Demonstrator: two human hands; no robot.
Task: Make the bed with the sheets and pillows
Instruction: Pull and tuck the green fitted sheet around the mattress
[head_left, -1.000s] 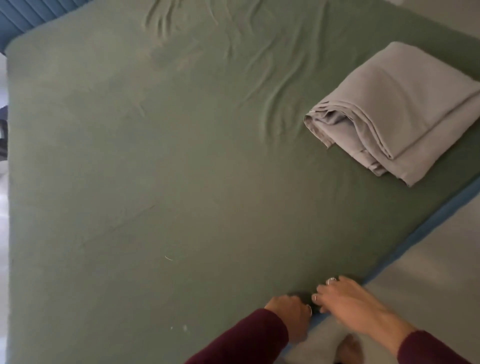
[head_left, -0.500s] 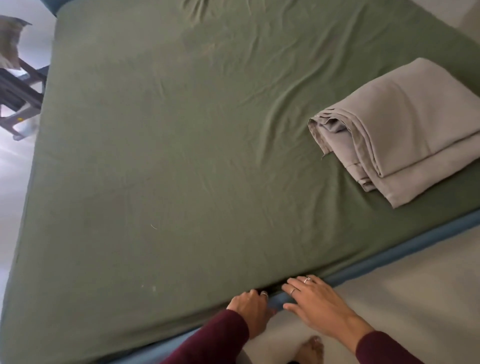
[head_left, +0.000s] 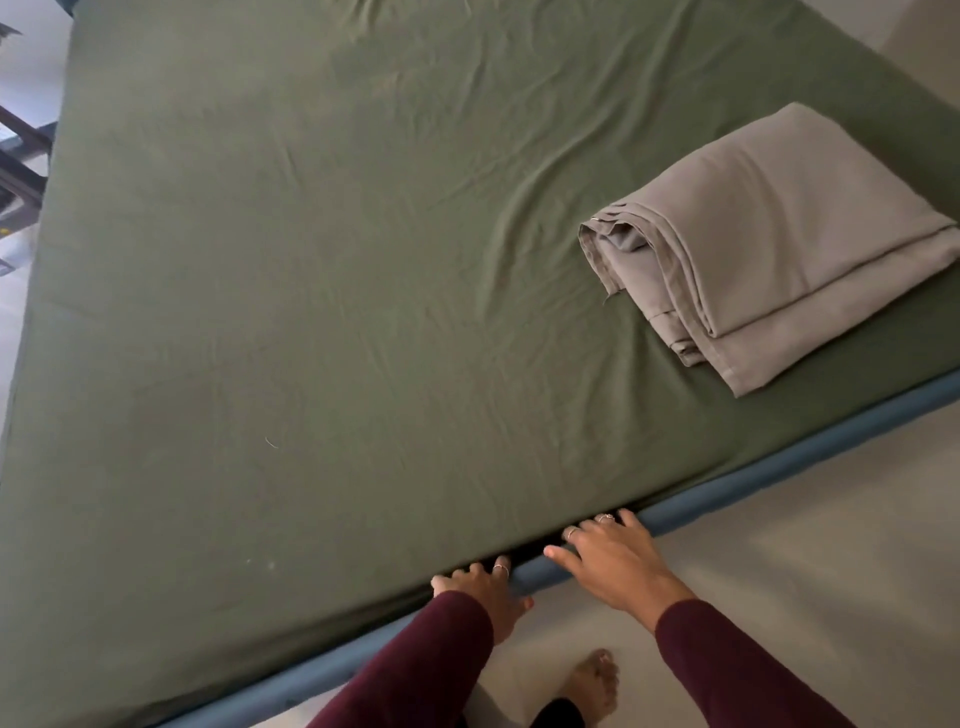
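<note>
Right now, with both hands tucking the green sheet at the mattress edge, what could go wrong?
1. The fingers of the right hand and the left hand reach into the gap above the blue bed frame; they might get pinched.
2. The green sheet shows wrinkles; tucking may lock them in.
3. The folded grey sheet lies near the edge; tugging could shift it.

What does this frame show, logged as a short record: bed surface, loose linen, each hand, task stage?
bed surface: green fitted sheet spread over the mattress, lightly creased
bed frame: blue edge showing along the near side
loose linen: folded grey sheet lying on the green one, near the right edge
left hand: at the mattress edge, fingertips tucked under the green sheet
right hand: fingers extended, at the same edge
pillows: none in view
task stage: tucking; grey sheet not yet unfolded
</note>
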